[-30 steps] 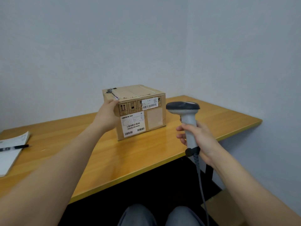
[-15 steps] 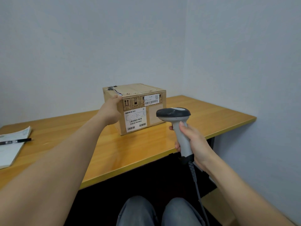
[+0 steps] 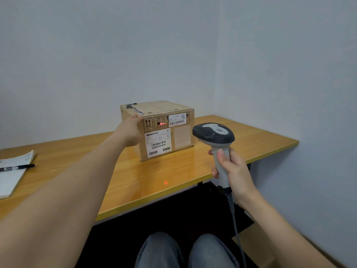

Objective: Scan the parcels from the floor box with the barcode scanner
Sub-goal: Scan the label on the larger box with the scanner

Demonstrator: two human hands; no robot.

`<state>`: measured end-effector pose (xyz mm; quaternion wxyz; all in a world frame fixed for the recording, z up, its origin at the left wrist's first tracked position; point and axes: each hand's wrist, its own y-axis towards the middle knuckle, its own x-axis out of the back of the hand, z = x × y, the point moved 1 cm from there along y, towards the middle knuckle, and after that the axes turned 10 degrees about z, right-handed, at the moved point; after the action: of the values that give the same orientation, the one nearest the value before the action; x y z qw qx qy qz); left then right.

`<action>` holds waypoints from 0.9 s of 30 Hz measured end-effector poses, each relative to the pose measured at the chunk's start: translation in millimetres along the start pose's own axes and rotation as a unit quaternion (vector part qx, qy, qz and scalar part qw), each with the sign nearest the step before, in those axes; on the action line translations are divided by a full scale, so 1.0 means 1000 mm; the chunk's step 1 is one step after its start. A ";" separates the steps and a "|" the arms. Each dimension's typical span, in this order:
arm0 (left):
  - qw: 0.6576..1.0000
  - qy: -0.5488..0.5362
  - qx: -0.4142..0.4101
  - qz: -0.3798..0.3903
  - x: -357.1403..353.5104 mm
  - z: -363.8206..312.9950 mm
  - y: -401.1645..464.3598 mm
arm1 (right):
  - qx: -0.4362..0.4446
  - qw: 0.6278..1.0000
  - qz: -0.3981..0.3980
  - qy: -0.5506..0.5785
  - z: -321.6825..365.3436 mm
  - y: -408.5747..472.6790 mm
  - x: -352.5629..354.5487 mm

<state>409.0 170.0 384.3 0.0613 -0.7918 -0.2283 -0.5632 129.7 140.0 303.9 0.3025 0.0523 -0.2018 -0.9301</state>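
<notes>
A brown cardboard parcel (image 3: 181, 136) with white barcode labels stands on the wooden table (image 3: 146, 175) near the back wall. My left hand (image 3: 129, 132) holds its left front corner, fingers over the top edge. My right hand (image 3: 233, 169) grips the handle of a grey barcode scanner (image 3: 214, 136), whose dark head points at the parcel's front. A red scan line lights the parcel's upper label strip just left of the small white label, and a red dot shows on the table in front.
An open notebook (image 3: 11, 175) with a black pen (image 3: 17, 168) lies at the table's left edge. Walls close the corner behind and to the right. The scanner cable hangs down past my knees. A cardboard piece (image 3: 255, 246) lies on the floor at the right.
The scanner's red light has come on and now strikes the parcel's front. My right hand has held the scanner near the same spot. My left hand stays on the parcel.
</notes>
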 end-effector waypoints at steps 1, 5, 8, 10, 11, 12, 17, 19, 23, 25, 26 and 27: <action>1.000 0.004 0.002 0.000 0.000 0.000 0.000 | 0.008 1.000 0.000 -0.004 0.000 -0.002 0.001; 1.000 0.019 0.008 0.004 0.000 -0.002 0.001 | 0.026 1.000 0.008 -0.015 0.000 -0.010 0.005; 1.000 0.027 0.009 0.006 0.000 -0.003 0.001 | 0.032 0.999 0.010 -0.024 0.001 -0.014 0.009; 1.000 0.030 0.006 0.006 0.000 -0.004 0.001 | 0.029 0.999 0.006 -0.019 0.001 -0.016 0.010; 1.000 0.030 0.005 0.007 0.001 -0.005 0.001 | 0.027 1.000 0.004 -0.015 0.001 -0.016 0.011; 1.000 0.030 0.005 0.007 0.001 -0.005 0.001 | 0.026 1.000 0.002 -0.012 0.001 -0.017 0.012; 0.999 0.037 0.008 0.003 0.001 -0.007 0.000 | 0.023 1.000 0.007 -0.019 -0.002 -0.019 0.014; 0.999 0.040 0.010 0.004 0.001 -0.007 0.001 | 0.025 1.000 0.004 -0.012 -0.002 -0.020 0.014; 0.999 0.044 0.017 0.008 0.001 -0.006 0.003 | 0.033 0.999 0.002 -0.013 -0.002 -0.023 0.014; 0.999 0.041 0.020 0.010 0.000 -0.005 0.004 | 0.035 0.999 0.001 -0.008 -0.002 -0.024 0.014; 0.999 0.039 0.021 0.010 0.000 -0.004 0.004 | 0.035 0.999 0.001 -0.006 -0.002 -0.025 0.014; 0.999 0.039 0.022 0.010 0.000 -0.004 0.005 | 0.035 0.999 0.000 -0.004 -0.003 -0.025 0.014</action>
<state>407.5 164.2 386.2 0.0932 -0.7700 -0.2303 -0.5877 104.8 149.3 291.7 0.3001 0.0591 -0.2353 -0.9225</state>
